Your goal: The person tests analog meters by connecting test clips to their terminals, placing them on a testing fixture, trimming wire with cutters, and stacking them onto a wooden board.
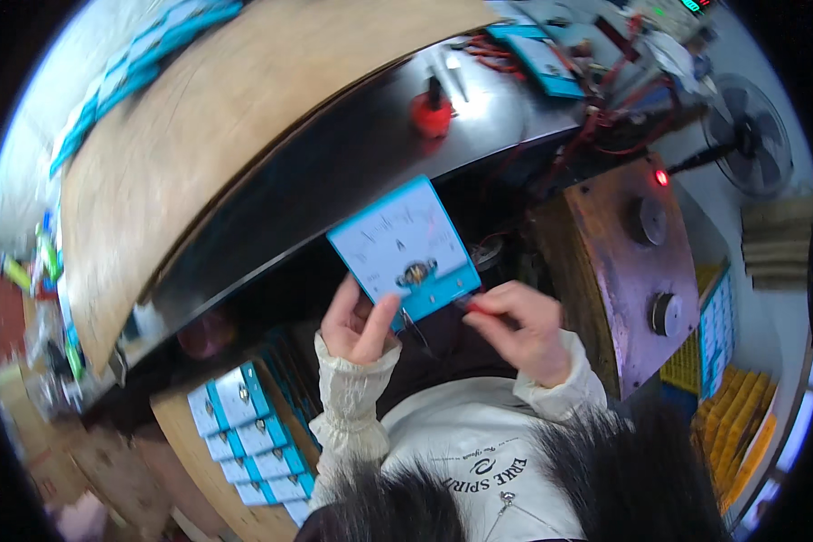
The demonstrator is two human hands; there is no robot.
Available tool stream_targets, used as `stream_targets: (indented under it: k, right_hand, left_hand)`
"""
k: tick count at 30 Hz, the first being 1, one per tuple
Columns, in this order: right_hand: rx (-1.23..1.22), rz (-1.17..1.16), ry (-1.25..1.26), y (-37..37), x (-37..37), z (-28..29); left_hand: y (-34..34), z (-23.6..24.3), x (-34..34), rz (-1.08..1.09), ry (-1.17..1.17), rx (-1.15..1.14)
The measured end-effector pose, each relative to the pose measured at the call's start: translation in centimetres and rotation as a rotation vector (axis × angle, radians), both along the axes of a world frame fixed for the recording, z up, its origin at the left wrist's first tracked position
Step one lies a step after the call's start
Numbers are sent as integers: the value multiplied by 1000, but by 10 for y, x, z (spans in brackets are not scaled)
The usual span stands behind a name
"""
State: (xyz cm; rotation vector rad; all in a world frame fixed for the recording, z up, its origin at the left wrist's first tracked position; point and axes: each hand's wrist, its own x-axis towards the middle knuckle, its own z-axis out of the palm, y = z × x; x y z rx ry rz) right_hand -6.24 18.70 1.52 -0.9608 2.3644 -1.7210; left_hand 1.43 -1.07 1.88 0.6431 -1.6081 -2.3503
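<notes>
In front of my chest, my left hand (359, 323) grips a square panel meter (393, 226) by its lower left corner. The meter has a white dial, a light blue rim and a small metal movement near its lower middle, and it is tilted. A thin dark strip (413, 327) hangs beside my left thumb; its kind is unclear. My right hand (524, 330) is closed on a small red-handled tool (481, 308) whose tip is at the meter's lower right corner. The tool's kind is blurred.
A wooden board (271, 81) lies on the dark bench (506, 117), with a red bottle (432, 116) nearby. At right stand a metal-topped box with two round knobs (646, 271) and a fan (748, 135). Several similar meters (253, 434) lie on a board at lower left.
</notes>
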Motion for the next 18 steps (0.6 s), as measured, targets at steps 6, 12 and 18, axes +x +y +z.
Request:
stream_targets:
  k: [6, 12, 18]
  right_hand:
    - [-98, 47, -460, -33, 32, 18]
    - [122, 407, 24, -80, 41, 11]
    - [386, 406, -79, -79, 14, -16]
  left_hand:
    - [-7, -1, 30, 221, -112, -195]
    - [-39, -2, 111, 646, -477, -509]
    - [-87, 17, 357, 1540, -393, -861]
